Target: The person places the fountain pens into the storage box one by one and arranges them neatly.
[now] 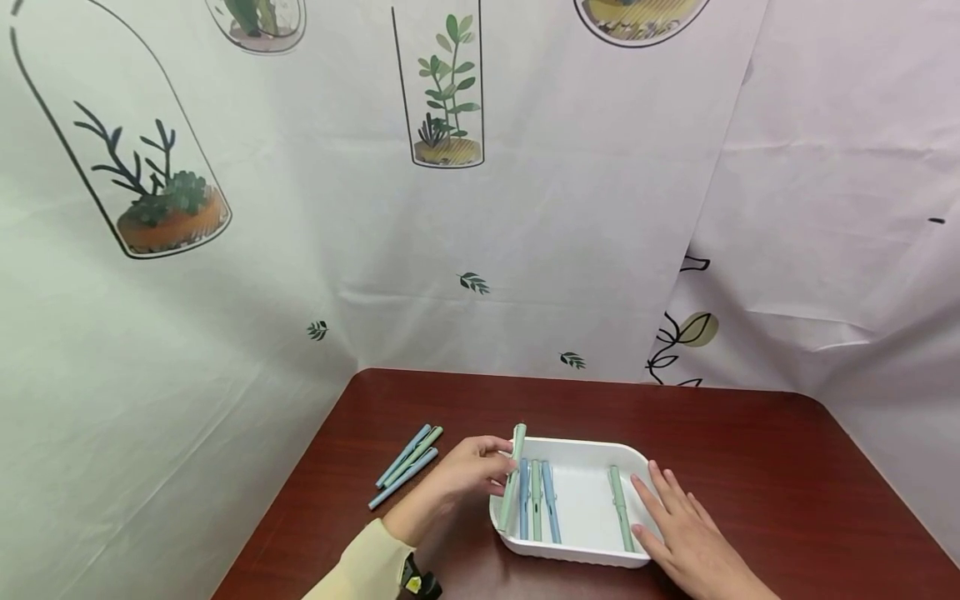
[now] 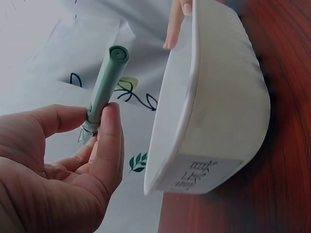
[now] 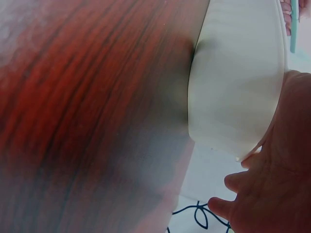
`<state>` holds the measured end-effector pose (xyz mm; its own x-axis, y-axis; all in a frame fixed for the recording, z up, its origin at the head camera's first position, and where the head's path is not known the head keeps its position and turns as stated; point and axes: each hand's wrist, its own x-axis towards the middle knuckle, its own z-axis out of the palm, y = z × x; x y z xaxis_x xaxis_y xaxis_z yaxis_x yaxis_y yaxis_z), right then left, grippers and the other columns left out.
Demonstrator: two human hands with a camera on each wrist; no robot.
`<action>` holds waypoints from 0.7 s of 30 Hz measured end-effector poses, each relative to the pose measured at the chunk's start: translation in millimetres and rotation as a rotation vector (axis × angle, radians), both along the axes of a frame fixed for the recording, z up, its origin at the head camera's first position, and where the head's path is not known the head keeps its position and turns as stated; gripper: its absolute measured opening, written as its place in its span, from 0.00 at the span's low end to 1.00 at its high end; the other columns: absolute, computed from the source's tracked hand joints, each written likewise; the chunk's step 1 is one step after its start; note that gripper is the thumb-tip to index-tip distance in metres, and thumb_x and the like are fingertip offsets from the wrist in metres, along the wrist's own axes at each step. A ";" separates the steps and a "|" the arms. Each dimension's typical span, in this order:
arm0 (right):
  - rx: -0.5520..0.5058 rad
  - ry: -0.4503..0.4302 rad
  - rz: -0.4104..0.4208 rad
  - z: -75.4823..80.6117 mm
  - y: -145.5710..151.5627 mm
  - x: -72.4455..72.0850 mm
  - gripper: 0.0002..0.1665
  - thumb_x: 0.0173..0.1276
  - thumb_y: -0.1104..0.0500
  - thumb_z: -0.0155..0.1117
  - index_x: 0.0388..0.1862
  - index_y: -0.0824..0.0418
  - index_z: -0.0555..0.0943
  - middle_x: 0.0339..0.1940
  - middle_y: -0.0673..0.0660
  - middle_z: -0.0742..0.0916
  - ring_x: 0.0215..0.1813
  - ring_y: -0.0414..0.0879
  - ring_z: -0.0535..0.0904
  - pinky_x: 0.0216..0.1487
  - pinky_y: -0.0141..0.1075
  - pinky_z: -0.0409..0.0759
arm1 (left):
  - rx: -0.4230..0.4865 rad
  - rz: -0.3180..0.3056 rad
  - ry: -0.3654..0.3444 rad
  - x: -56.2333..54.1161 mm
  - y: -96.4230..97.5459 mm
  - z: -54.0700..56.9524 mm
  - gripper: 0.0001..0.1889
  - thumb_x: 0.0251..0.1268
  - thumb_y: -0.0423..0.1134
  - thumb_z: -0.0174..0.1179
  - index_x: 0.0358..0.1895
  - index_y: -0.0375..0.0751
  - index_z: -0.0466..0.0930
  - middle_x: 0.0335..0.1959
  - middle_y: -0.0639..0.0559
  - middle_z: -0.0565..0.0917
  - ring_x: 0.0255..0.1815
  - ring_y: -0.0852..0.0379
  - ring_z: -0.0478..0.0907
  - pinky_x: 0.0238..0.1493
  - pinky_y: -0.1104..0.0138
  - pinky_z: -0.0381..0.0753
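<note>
My left hand (image 1: 474, 471) pinches a light green capped pen (image 1: 513, 477) between thumb and fingers, above the left rim of a white plastic tray (image 1: 581, 552). In the left wrist view the green pen (image 2: 104, 90) stands tilted, apart from the tray's side (image 2: 221, 92). Inside the tray, a blue pen (image 1: 524, 500), a green pen (image 1: 536, 502) and another blue pen (image 1: 552, 504) lie side by side at the left. A separate green pen (image 1: 621, 508) lies toward the right. My right hand (image 1: 686, 533), fingers spread, rests on the tray's right rim.
Left of the tray, a blue pen (image 1: 403, 456), a green pen (image 1: 414, 457) and another blue pen (image 1: 403, 478) lie on the dark red wooden table (image 1: 720, 425). A printed white cloth (image 1: 525, 250) hangs behind the table. A dark watch-like band (image 1: 422, 581) is on my left wrist.
</note>
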<state>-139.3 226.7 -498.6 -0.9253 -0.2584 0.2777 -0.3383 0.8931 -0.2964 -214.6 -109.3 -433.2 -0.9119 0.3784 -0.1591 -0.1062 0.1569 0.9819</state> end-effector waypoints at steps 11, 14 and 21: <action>0.009 0.071 0.004 -4.6 -0.1 -0.1 0.38 0.72 0.42 0.63 0.77 0.53 0.69 0.80 0.63 0.65 0.85 0.46 0.38 0.81 0.40 0.33 | 0.018 -0.006 -0.010 -1.2 21.9 -3.9 0.21 0.64 0.33 0.63 0.58 0.27 0.76 0.38 0.47 0.84 0.31 0.57 0.82 0.36 0.60 0.88; -0.005 0.018 -0.007 -2.6 -0.2 -0.5 0.38 0.72 0.41 0.63 0.77 0.53 0.70 0.80 0.63 0.64 0.81 0.61 0.55 0.76 0.61 0.57 | 0.028 -0.004 -0.013 -2.2 25.3 -3.9 0.21 0.64 0.33 0.63 0.58 0.28 0.76 0.37 0.47 0.84 0.31 0.57 0.81 0.36 0.59 0.88; -0.005 -0.004 -0.004 0.3 -0.5 -1.5 0.38 0.71 0.41 0.64 0.76 0.54 0.71 0.79 0.65 0.65 0.77 0.67 0.62 0.67 0.66 0.65 | 0.050 0.014 -0.016 -4.5 35.0 -5.0 0.20 0.65 0.33 0.63 0.57 0.28 0.75 0.38 0.46 0.83 0.33 0.56 0.81 0.37 0.60 0.88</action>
<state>-140.9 226.2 -498.3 -0.9273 -0.2533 0.2757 -0.3338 0.8928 -0.3025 -219.2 -74.3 -438.2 -0.9146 0.3736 -0.1544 -0.1234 0.1058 0.9867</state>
